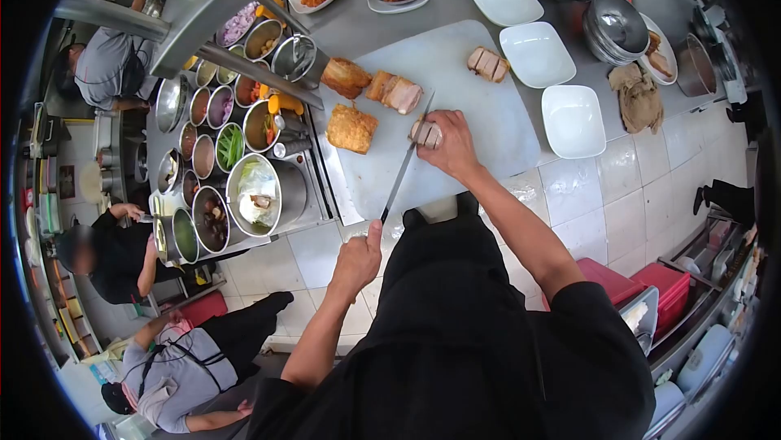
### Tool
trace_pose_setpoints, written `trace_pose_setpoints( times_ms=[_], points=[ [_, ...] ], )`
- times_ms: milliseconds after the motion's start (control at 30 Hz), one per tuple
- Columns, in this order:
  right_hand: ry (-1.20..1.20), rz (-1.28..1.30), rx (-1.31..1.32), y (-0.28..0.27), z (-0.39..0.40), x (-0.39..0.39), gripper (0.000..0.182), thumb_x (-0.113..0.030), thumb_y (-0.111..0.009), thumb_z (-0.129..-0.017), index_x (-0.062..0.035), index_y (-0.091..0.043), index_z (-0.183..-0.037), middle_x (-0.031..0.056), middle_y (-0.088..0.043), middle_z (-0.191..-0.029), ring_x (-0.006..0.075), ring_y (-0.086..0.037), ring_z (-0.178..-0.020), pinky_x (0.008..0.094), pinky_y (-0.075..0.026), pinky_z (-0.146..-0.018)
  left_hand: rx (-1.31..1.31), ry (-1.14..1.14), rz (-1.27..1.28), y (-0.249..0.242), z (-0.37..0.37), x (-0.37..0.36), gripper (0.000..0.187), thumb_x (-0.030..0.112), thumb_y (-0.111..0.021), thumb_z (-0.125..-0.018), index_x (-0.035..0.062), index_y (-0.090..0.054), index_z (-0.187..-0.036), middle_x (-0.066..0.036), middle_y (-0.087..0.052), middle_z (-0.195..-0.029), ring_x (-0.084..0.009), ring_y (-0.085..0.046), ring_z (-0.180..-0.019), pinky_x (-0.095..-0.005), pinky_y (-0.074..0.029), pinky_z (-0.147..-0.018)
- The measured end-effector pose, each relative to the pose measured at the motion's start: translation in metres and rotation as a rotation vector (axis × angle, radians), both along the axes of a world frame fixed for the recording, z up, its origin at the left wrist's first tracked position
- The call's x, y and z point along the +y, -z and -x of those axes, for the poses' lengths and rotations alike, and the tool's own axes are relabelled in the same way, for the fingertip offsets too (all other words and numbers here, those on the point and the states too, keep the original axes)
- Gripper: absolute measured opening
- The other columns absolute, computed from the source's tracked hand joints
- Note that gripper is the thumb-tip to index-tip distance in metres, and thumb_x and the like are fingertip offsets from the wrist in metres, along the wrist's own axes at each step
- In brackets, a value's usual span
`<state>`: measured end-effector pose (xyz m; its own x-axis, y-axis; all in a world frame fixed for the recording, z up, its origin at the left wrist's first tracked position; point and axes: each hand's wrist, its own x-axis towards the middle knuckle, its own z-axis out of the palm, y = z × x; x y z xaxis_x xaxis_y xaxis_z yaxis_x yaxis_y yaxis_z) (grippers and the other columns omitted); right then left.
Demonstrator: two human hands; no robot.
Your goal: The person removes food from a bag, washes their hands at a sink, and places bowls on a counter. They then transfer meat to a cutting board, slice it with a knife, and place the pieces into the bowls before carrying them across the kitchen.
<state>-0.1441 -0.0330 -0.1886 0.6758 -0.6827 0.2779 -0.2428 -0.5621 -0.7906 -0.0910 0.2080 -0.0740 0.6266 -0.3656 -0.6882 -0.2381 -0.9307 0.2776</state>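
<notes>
My left hand (pixel 355 263) is closed round the handle of a long knife (pixel 399 180), whose blade reaches over the white cutting board (pixel 496 159). Under the fingers of my right hand (pixel 452 147) are slices of pork belly (pixel 426 134), gripped together right beside the blade. Left of the blade lies a larger cut piece of pork belly (pixel 397 93). Two crisp, golden-skinned pork chunks, one nearer (pixel 351 128) and one farther (pixel 345 78), rest at the board's left edge. A sliced pork portion (pixel 488 64) sits at the upper right of the board.
White square dishes (pixel 573 121) line the counter to the right, near stacked dark bowls (pixel 617 27) and a folded brown cloth (pixel 636 98). Metal containers of ingredients (pixel 254 196) stand left. Other people (pixel 175 367) are at the left. Red bins (pixel 663 289) stand behind, right.
</notes>
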Motion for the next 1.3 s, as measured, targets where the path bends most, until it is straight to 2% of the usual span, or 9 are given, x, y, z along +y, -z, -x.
trace_pose_setpoints(
  times_ms=[200,267,500,733,833,900,933,1133,1300],
  points=[
    [-0.051,0.071,-0.051,-0.017,0.011,0.0,0.046,-0.019,-0.074,-0.064,-0.0026,-0.06,-0.104,0.0161,-0.059,-0.105,0.0347,-0.051,-0.103,0.0422,-0.043,-0.091,-0.018,-0.036,0.04,0.009,0.016,0.014,0.078,0.054,-0.029,-0.097,-0.013,-0.064,-0.079,-0.039,-0.059,-0.085,-0.0538,-0.057,-0.091,-0.0529,-0.043,-0.088],
    [0.062,0.162,-0.184,-0.031,-0.008,-0.01,0.044,-0.021,-0.068,-0.076,-0.0033,-0.056,-0.114,0.0184,-0.056,-0.114,0.0381,-0.048,-0.111,0.0455,-0.039,-0.095,-0.029,-0.023,0.047,0.012,0.016,0.015,0.078,0.054,-0.029,-0.097,-0.0128,-0.064,-0.079,-0.039,-0.059,-0.085,-0.0536,-0.057,-0.091,-0.053,-0.043,-0.088],
    [-0.09,0.277,-0.222,-0.113,-0.077,-0.013,0.052,-0.036,-0.044,-0.095,-0.0071,-0.039,-0.137,0.0209,-0.027,-0.149,0.0425,-0.016,-0.14,0.0555,-0.018,-0.111,-0.021,-0.015,0.018,0.004,0.016,0.012,0.077,0.055,-0.029,-0.097,-0.0118,-0.065,-0.082,-0.039,-0.059,-0.084,-0.0529,-0.058,-0.092,-0.0537,-0.044,-0.087],
    [-0.145,0.296,0.089,-0.02,-0.083,-0.012,0.061,-0.037,-0.039,-0.096,-0.0135,-0.019,-0.149,0.0152,-0.011,-0.156,0.042,-0.007,-0.142,0.0579,-0.012,-0.112,-0.034,-0.038,0.032,0.026,0.017,0.014,0.078,0.056,-0.03,-0.096,-0.0119,-0.065,-0.085,-0.039,-0.06,-0.087,-0.0537,-0.058,-0.091,-0.054,-0.045,-0.085],
    [-0.085,0.494,0.106,-0.03,-0.067,-0.021,0.053,-0.032,-0.047,-0.094,-0.0144,-0.037,-0.142,0.0157,-0.031,-0.148,0.0393,-0.026,-0.137,0.0511,-0.026,-0.109,-0.044,-0.041,0.033,0.028,0.025,0.017,0.076,0.056,-0.031,-0.096,-0.0114,-0.064,-0.087,-0.039,-0.06,-0.087,-0.0541,-0.058,-0.089,-0.0546,-0.045,-0.084],
    [-0.251,0.075,-0.042,-0.059,-0.05,-0.035,0.035,-0.025,-0.055,-0.092,-0.0108,-0.058,-0.124,0.0154,-0.054,-0.128,0.0338,-0.048,-0.12,0.0418,-0.04,-0.1,-0.09,0.004,0.039,0.03,0.028,0.021,0.073,0.056,-0.032,-0.096,-0.0099,-0.062,-0.088,-0.039,-0.06,-0.086,-0.0538,-0.059,-0.088,-0.055,-0.046,-0.082],
    [-0.251,0.125,-0.035,-0.07,-0.044,-0.034,0.014,-0.017,-0.064,-0.084,-0.0074,-0.07,-0.093,0.011,-0.065,-0.103,0.0288,-0.059,-0.095,0.0364,-0.049,-0.083,-0.098,0.005,0.045,0.029,0.03,0.021,0.071,0.057,-0.032,-0.096,-0.0081,-0.061,-0.087,-0.038,-0.06,-0.083,-0.053,-0.06,-0.086,-0.0552,-0.047,-0.08],
    [-0.646,0.423,0.693,-0.068,-0.057,-0.017,0.008,-0.003,-0.066,-0.066,-0.0037,-0.07,-0.073,0.0131,-0.066,-0.09,0.0278,-0.063,-0.092,0.0369,-0.053,-0.074,-0.151,-0.002,0.052,0.027,0.036,0.019,0.07,0.057,-0.035,-0.095,-0.0068,-0.06,-0.087,-0.035,-0.061,-0.08,-0.0519,-0.061,-0.081,-0.0548,-0.049,-0.076],
    [-0.785,0.416,0.912,-0.086,-0.073,-0.01,0.012,-0.001,-0.066,-0.063,0.0021,-0.068,-0.074,0.0188,-0.067,-0.084,0.0315,-0.067,-0.084,0.0396,-0.055,-0.068,-0.165,-0.027,0.083,0.03,0.036,0.021,0.069,0.057,-0.037,-0.095,-0.0067,-0.061,-0.083,-0.034,-0.062,-0.079,-0.0501,-0.062,-0.08,-0.0538,-0.049,-0.075]
  ],
)
